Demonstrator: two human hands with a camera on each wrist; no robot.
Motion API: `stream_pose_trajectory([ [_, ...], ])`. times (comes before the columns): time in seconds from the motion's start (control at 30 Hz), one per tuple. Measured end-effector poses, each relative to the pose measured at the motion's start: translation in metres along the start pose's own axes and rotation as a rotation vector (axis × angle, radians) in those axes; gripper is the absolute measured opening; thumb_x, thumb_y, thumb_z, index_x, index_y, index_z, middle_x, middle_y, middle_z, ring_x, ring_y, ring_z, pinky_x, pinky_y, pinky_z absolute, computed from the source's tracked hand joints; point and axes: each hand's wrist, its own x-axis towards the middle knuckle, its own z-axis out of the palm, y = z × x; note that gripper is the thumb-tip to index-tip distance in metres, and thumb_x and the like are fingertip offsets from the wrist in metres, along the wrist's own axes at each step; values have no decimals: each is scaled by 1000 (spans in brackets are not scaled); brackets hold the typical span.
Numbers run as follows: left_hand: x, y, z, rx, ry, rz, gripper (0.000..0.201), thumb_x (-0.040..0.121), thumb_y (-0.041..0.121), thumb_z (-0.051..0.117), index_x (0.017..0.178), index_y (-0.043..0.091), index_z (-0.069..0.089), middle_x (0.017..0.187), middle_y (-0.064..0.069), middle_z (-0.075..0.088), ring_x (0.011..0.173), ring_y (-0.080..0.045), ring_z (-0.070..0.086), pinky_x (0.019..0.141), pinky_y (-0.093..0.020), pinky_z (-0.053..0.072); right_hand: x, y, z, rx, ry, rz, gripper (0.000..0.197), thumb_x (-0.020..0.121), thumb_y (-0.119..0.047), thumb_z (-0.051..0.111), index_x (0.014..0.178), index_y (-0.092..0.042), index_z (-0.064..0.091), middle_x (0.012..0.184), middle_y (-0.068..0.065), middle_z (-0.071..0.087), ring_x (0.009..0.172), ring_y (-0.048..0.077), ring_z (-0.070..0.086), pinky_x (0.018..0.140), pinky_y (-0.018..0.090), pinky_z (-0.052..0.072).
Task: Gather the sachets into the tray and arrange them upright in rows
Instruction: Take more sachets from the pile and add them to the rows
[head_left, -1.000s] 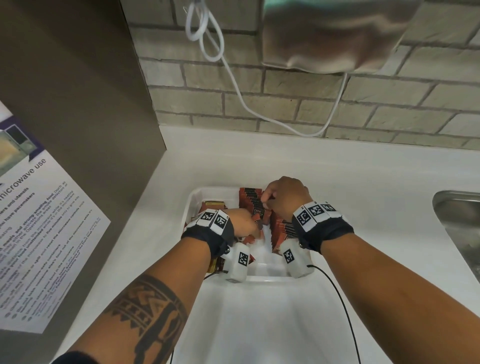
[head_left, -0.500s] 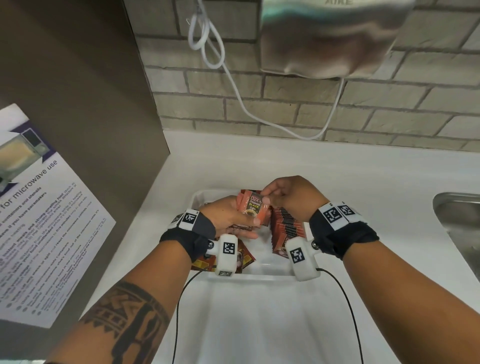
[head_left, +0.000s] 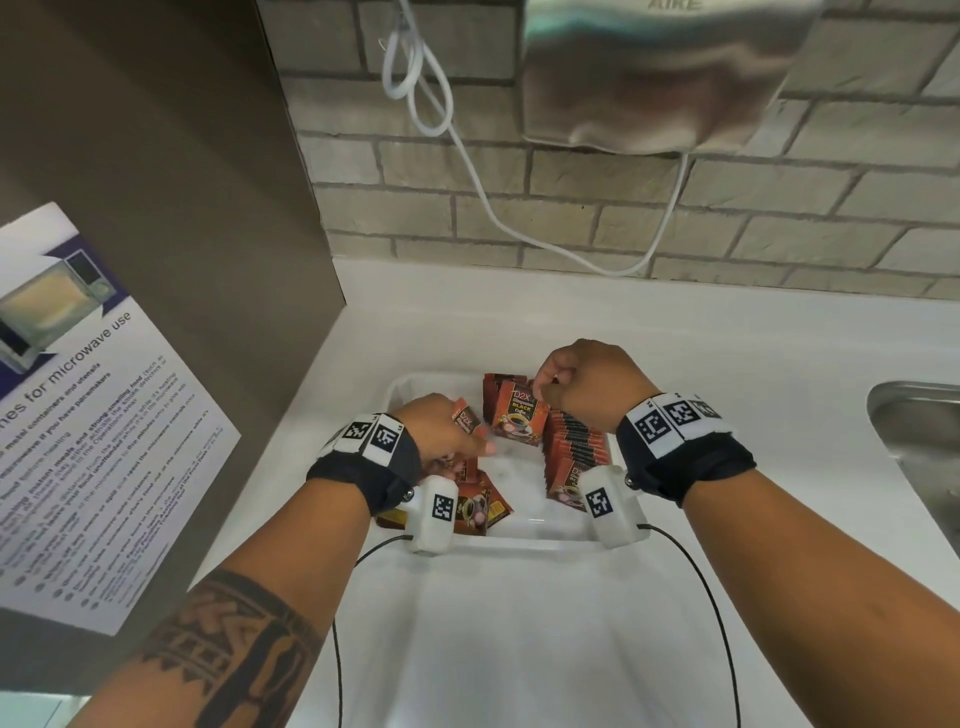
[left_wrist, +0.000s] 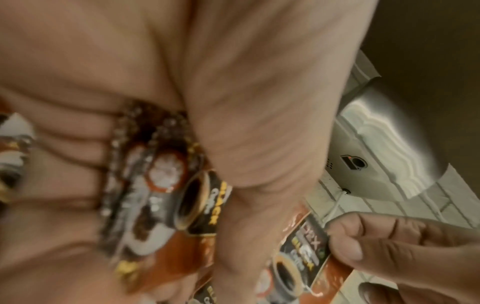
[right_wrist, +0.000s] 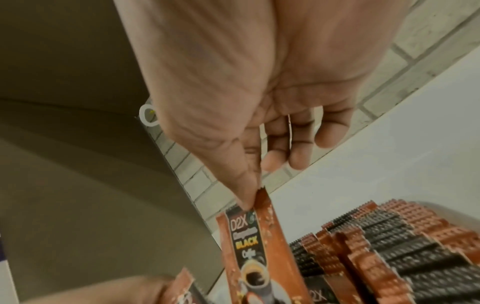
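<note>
Two hands work over a white tray (head_left: 410, 387) on the white counter (head_left: 727, 364), near its back left corner. One row of coffee sachets (head_left: 574, 447) stands upright along the tray's right side. The right hand (head_left: 587, 387) pinches a single sachet (head_left: 519, 418) by its top edge. The left hand (head_left: 447, 431) has its fingers curled round a small bunch of sachets (left_wrist: 145, 185).
</note>
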Motion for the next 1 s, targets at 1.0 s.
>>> stream_pose_trajectory([
  [1.0,46,17,39,496,-146,-59,29,88,37,69,92,9,73,88,-4,68,78,-20,59,69,-28,45,25,0,40,-221,-75,166,28,85,-20,63,63,-36,68,83,-15,67,87,13,63,84,35,56],
])
